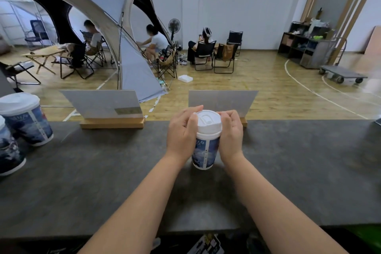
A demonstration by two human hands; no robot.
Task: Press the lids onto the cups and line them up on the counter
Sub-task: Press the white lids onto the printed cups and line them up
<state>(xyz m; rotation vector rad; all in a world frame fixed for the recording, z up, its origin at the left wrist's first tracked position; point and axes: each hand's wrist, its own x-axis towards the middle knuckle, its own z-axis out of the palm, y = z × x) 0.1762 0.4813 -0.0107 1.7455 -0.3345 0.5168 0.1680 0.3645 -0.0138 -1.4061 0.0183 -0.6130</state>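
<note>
Cup (204, 151): paper, blue print, upright at centre of the frame on the dark counter (299, 163); probably light and easily crushed, so best held low on the wall
Lid (208, 122): white plastic, stiff, sits on the rim; press around its edge
Left hand (181, 134): curled against the cup's left side, fingertips on the lid edge
Right hand (231, 133): cupped round the right side, thumb at the lid
Lidded cups (25, 118): two at the left edge of the frame
</note>
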